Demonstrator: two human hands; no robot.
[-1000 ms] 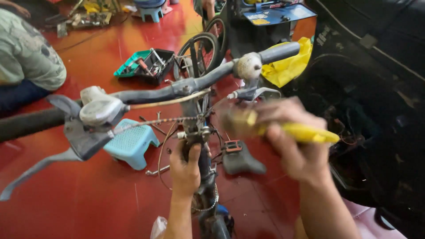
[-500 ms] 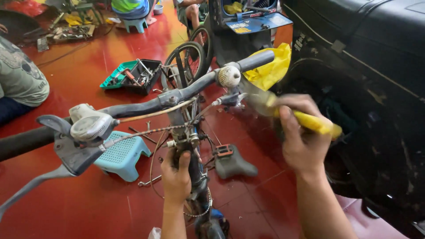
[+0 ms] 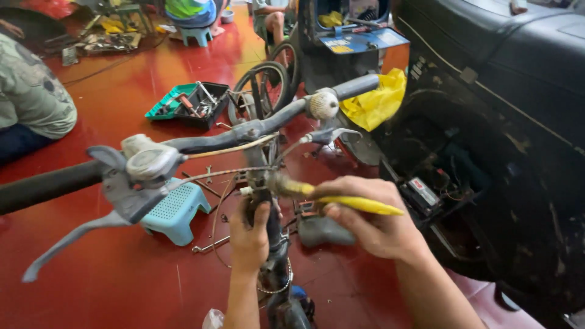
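our fingers (image 3: 259,214) on the left hand (image 3: 248,239) wrap closed around the dark bicycle frame tube (image 3: 272,228) just below the stem, in the lower centre of the frame, while the right hand (image 3: 368,214) is closed around a yellow-handled brush (image 3: 341,201) whose worn, blurred head sits against the frame where the cables meet, just right of our left fingertips. above our hands the handlebar (image 3: 244,131) runs from the left edge up toward the upper centre, carrying a grey shifter and brake lever (image 3: 125,183) at centre left and a round pale bell (image 3: 322,105) near its right grip. on the red floor (image 3: 97,97) we see a small light-blue plastic stool (image 3: 177,210) beside the lever, a green and black tray of tools (image 3: 189,103) further up, and a yellow cloth (image 3: 378,100) near the dark vehicle body (image 3: 506,122) filling the right side. another person (image 3: 30,100) sits at the left edge, and a bicycle wheel (image 3: 262,91) stands beyond the handlebar.
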